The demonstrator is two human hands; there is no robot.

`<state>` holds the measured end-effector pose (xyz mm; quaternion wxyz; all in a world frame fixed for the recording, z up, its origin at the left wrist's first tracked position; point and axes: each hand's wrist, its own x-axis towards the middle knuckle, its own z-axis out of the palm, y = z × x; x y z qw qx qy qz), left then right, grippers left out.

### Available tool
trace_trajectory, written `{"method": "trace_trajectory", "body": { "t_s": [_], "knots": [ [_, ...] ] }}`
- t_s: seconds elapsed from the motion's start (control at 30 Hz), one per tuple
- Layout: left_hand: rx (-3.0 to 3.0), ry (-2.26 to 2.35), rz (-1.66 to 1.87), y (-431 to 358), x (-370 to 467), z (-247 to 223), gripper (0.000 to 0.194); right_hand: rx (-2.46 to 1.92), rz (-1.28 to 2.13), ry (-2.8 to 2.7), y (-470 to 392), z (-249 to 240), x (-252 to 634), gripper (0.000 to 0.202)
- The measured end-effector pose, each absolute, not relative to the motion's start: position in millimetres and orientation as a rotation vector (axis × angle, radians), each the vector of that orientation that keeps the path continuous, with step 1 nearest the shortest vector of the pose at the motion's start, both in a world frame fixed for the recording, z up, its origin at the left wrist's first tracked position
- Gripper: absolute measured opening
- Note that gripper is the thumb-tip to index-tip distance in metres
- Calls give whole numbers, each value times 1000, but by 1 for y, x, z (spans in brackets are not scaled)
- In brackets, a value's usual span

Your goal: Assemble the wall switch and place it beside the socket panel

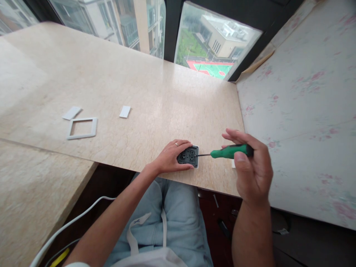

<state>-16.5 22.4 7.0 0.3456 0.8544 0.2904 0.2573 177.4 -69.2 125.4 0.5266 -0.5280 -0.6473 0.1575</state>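
A dark grey wall switch module (pixel 189 157) with a white edge lies on the stone sill near its front edge. My left hand (pixel 174 157) grips it from the left, thumb along the near side and fingers along the far side. In my right hand (pixel 254 167) is a green and black screwdriver (pixel 226 152), held almost level between thumb and fingers. The screwdriver's thin shaft points left, and its tip meets the right part of the module. A small white piece (pixel 233 164) shows partly behind my right hand.
A white switch frame (pixel 95 128) and a white rocker plate (pixel 72 113) lie at the left of the sill (pixel 155 96). Another small white plate (pixel 125 111) sits nearer the middle. Windows stand behind; a papered wall (pixel 306 111) bounds the right. A white cable (pixel 75 218) hangs below left.
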Motion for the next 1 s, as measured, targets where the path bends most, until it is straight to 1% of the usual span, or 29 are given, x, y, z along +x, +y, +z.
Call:
{"method": "trace_trajectory", "body": {
  "t_s": [0.1, 0.27, 0.37, 0.57, 0.87, 0.93, 1.0],
  "knots": [
    [2212, 757, 663, 22, -16, 7, 72, -1259, 423, -1556, -72, 131, 177, 42],
    [2226, 745, 678, 23, -16, 5, 73, -1309, 624, -1590, -78, 145, 182, 47],
    [2238, 741, 690, 23, -17, 5, 73, -1370, 653, -1604, -79, 150, 186, 47],
    [2229, 753, 665, 22, -16, 7, 71, -1453, 473, -1499, -72, 142, 189, 37],
    [2233, 744, 683, 23, -16, 6, 72, -1602, 10, -1563, -58, 138, 189, 33],
    [2232, 745, 685, 23, -16, 5, 72, -1631, -43, -1544, -55, 135, 189, 33],
    [2234, 745, 684, 23, -16, 5, 71, -1599, 9, -1532, -54, 131, 189, 32]
  ]
}}
